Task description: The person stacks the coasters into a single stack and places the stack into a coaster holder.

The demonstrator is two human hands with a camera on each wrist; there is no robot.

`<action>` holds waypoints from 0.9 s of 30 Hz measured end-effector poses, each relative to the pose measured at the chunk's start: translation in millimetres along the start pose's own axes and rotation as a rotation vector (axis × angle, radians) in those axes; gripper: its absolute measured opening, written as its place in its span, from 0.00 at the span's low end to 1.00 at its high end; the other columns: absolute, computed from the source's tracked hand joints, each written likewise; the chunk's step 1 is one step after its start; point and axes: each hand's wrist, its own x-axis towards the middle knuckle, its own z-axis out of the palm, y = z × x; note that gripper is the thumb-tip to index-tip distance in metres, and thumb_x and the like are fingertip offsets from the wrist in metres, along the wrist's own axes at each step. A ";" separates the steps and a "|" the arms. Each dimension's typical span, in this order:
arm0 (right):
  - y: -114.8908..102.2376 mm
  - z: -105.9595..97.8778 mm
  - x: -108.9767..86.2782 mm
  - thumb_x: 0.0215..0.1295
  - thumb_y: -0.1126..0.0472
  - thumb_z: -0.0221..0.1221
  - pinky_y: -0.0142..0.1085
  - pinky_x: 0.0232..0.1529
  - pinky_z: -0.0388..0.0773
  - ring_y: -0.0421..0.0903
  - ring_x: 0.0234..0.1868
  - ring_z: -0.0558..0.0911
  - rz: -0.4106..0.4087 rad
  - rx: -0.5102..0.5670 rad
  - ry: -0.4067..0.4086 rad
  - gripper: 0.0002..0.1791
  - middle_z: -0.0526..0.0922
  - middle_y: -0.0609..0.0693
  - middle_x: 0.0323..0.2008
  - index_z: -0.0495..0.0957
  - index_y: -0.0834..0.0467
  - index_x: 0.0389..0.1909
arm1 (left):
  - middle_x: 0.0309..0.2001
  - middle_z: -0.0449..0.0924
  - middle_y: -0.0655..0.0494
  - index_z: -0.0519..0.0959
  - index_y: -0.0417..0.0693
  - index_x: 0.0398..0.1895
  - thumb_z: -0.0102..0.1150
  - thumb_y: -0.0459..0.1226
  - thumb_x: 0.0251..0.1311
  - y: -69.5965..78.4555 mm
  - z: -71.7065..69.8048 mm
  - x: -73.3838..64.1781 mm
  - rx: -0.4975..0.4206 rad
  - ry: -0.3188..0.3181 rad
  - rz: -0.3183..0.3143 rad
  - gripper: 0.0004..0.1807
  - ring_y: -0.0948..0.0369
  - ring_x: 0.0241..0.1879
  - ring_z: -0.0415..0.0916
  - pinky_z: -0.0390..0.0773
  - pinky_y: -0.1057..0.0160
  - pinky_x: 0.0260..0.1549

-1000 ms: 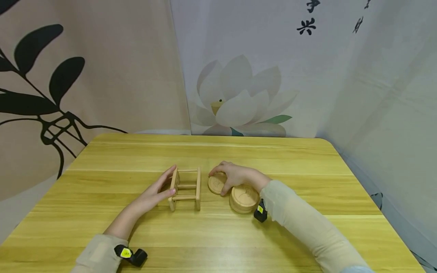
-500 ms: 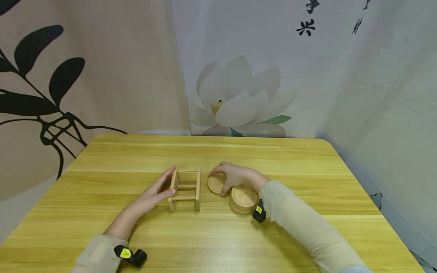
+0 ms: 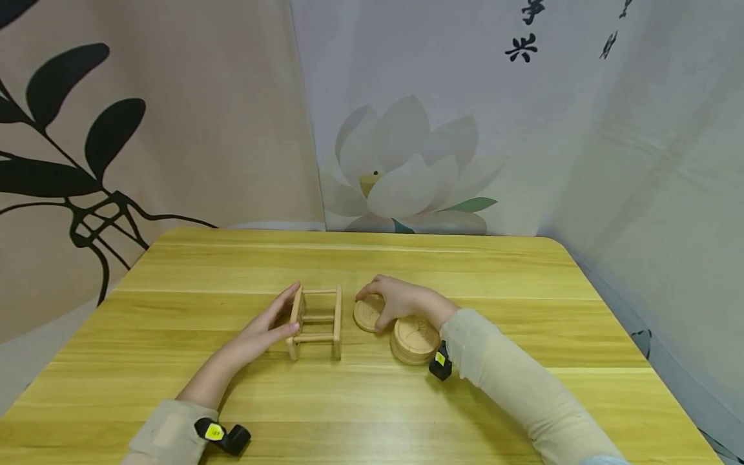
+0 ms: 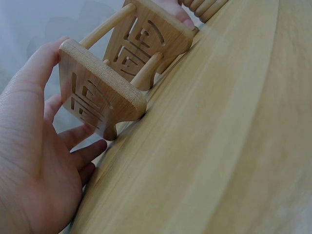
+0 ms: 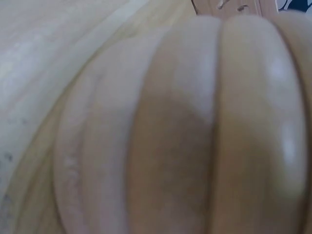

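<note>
A small wooden coaster rack [image 3: 338, 323], two end panels joined by dowels, stands mid-table. My left hand [image 3: 258, 332] holds its left panel, thumb at the near edge and fingers reaching the far edge. Cut-out slots show on the panels [image 4: 92, 92] in the left wrist view. To the right, my right hand [image 3: 403, 298] grips a round wooden coaster [image 3: 366, 315] by its rim; the coaster lies flat, partly covered by the hand. Beside it, under the right wrist, is a stack of coasters [image 3: 414, 342]. Its rounded edges [image 5: 170, 126] fill the right wrist view and hide the right hand.
The light wooden table [image 3: 325, 413] ends at a back edge in front of a printed curtain [image 3: 418, 168]. A black wrist camera [image 3: 440, 365] hangs close to the stack's right side. Another camera [image 3: 232, 439] sits at the left cuff.
Almost nothing differs. The right wrist and its camera have shifted very slightly to the left; both hands stay where they were on the rack and coaster.
</note>
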 end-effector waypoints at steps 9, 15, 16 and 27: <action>-1.8 1.6 1.9 0.36 0.53 0.74 0.41 0.55 0.63 0.46 0.57 0.63 0.003 -0.069 -0.009 0.42 0.64 0.46 0.54 0.68 0.45 0.59 | 0.67 0.43 0.41 0.40 0.58 0.71 0.45 0.34 0.65 1.2 -1.0 -0.2 0.001 -0.012 0.007 0.37 0.42 0.63 0.44 0.46 0.33 0.52; -4.6 1.4 3.7 0.36 0.56 0.73 0.40 0.54 0.64 0.46 0.55 0.65 -0.015 -0.094 0.000 0.42 0.65 0.47 0.53 0.69 0.47 0.58 | 0.67 0.43 0.41 0.40 0.56 0.71 0.46 0.34 0.64 1.8 -0.8 -0.8 -0.002 -0.006 -0.001 0.37 0.42 0.64 0.43 0.45 0.33 0.52; -4.8 1.5 4.0 0.36 0.56 0.73 0.40 0.54 0.64 0.46 0.54 0.65 -0.025 -0.096 0.005 0.41 0.65 0.47 0.52 0.69 0.48 0.58 | 0.67 0.43 0.41 0.40 0.56 0.71 0.46 0.34 0.64 1.7 -0.8 -0.8 -0.001 -0.005 -0.001 0.37 0.42 0.64 0.43 0.45 0.33 0.52; -3.7 -3.9 1.7 0.36 0.57 0.72 0.36 0.49 0.66 0.44 0.45 0.68 -0.088 -0.051 0.112 0.43 0.67 0.50 0.46 0.69 0.56 0.59 | 0.68 0.43 0.42 0.40 0.57 0.71 0.47 0.35 0.64 0.2 -0.4 -1.0 -0.008 -0.005 -0.001 0.37 0.42 0.64 0.42 0.45 0.32 0.52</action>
